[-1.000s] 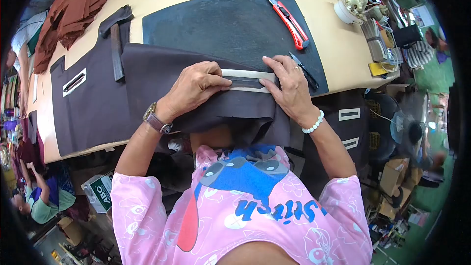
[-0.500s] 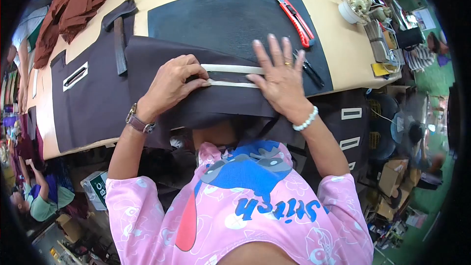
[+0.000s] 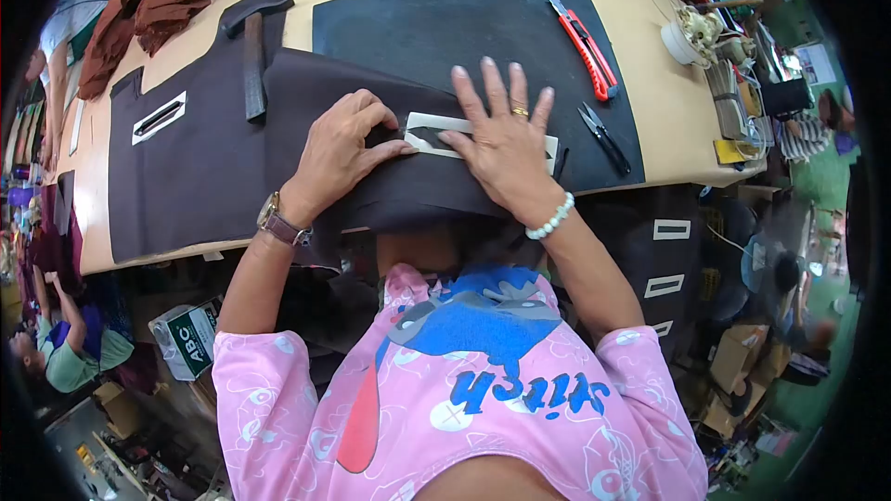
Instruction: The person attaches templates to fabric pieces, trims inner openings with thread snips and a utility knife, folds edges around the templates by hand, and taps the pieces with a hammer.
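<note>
A dark brown fabric piece (image 3: 325, 93) lies over the table edge. On it is a white rectangular frame-shaped patch (image 3: 436, 121) with a dark slot in its middle. My left hand (image 3: 343, 144) has thumb and fingers closed at the patch's left end, pinching the fabric there. Over the right part of the patch my right hand (image 3: 506, 148) lies flat, fingers spread, its thumb near the slot. A red utility knife (image 3: 589, 51) and black thread snips (image 3: 608, 141) rest on the dark cutting mat (image 3: 436, 32) beyond my right hand.
A hammer (image 3: 254, 65) lies on the fabric at left, near another white-framed slot (image 3: 160, 118). Reddish-brown cloth (image 3: 172, 9) is piled at the far left. A white cup (image 3: 682, 42) stands at the right. More slotted fabric (image 3: 673, 255) hangs below the table edge. Other people are at the sides.
The patch has turned slightly and now shows more of its frame. My right hand has shifted a little left; my left hand has moved slightly right. The view has shifted too.
</note>
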The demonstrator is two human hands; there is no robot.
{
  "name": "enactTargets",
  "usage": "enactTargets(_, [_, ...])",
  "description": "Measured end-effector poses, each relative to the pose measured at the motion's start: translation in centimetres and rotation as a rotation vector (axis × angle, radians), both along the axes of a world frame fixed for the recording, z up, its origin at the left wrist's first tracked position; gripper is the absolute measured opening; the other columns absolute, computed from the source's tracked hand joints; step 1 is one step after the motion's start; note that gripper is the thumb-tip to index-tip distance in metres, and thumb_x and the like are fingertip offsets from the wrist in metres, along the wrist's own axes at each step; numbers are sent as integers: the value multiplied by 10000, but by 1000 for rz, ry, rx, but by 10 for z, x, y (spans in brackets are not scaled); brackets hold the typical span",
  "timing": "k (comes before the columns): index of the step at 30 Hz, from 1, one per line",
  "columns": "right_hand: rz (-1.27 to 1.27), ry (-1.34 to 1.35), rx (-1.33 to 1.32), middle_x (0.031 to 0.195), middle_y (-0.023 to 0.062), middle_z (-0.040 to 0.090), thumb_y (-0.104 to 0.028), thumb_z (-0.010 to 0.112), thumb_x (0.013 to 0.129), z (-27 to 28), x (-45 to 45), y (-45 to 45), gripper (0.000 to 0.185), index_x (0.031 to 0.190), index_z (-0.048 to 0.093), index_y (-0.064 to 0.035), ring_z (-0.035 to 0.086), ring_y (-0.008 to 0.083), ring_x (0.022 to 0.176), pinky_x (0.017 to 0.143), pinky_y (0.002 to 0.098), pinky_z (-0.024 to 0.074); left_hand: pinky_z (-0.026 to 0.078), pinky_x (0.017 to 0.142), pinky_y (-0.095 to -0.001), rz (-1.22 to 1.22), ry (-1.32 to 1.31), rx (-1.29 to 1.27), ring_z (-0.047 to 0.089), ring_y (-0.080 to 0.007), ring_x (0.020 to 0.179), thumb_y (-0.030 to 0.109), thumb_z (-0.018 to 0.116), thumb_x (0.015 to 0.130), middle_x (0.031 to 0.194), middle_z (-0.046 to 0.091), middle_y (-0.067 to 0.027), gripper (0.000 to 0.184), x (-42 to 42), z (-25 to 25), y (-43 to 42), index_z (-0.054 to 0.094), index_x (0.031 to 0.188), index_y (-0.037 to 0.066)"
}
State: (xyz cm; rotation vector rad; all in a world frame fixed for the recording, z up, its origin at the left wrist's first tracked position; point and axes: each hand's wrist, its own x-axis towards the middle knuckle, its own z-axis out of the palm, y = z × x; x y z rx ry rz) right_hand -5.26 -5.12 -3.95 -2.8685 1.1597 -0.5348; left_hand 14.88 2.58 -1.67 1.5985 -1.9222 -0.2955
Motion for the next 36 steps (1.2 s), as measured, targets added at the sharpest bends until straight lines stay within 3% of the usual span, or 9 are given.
enactTargets(11, [183,3,139,1424,148,311,-399,590,826,7,18,2,683,1407,315,-169,242,403,1321,989,688,163,465,675,-355,110,-48,-127,575,-265,784,202,758,690,846,584,-84,281,-10,-2,16,605,835,16])
enactTargets(15, [358,-53,301,1312,200,453,-358,596,835,27,27,-23,686,1399,305,-95,405,355,1243,1031,536,265,494,746,-344,252,-58,-239,605,-277,872,209,759,684,943,621,-107,295,-26,-15,29,622,862,18])
enactTargets(16, [406,-182,307,1132,190,573,-307,616,823,25,41,-30,616,1343,385,-70,543,327,1078,920,425,404,495,783,-350,302,-24,-197,602,-286,923,185,755,692,987,622,-121,281,-32,-16,31,627,876,17])
enactTargets(19, [373,-30,299,912,172,631,-244,627,814,34,87,-37,443,1190,538,-25,604,302,823,750,374,466,487,790,-361,375,-42,-246,594,-296,931,154,744,709,999,617,-125,245,-43,-13,30,626,871,13])
enactTargets(22, [343,-239,555,750,148,634,-193,628,806,52,127,-58,296,1018,625,14,577,223,660,672,333,472,475,803,-372,457,-80,-364,587,-302,932,145,742,721,1012,612,-137,286,-51,9,21,633,942,-2])
enactTargets(25, [244,-1332,735,776,105,621,-147,553,842,102,136,-80,211,882,597,55,552,160,729,693,327,462,439,895,-394,560,-213,-475,554,-314,1039,234,775,694,1106,596,-146,456,-59,41,5,626,1044,-16])
enactTargets(27, [246,-1666,778,836,67,591,-100,539,848,116,124,-104,154,902,538,45,524,143,748,702,302,449,413,918,-416,606,-314,-526,531,-308,1073,334,742,703,1153,568,-144,553,-67,60,-14,601,1095,-30])
enactTargets(33, [166,-1704,684,929,76,606,-52,567,838,110,41,-109,249,1073,485,-46,615,157,827,602,299,549,464,858,-373,573,-453,-636,557,-284,1031,62,682,736,1159,565,-122,401,-57,46,-65,619,1132,57])
enactTargets(36, [-81,-1645,555,938,88,610,1,594,815,76,-34,-144,315,1106,485,-50,611,178,864,719,306,534,479,740,-361,449,-371,-593,582,-242,868,-42,618,721,970,595,-92,395,-58,40,-62,640,1101,63])
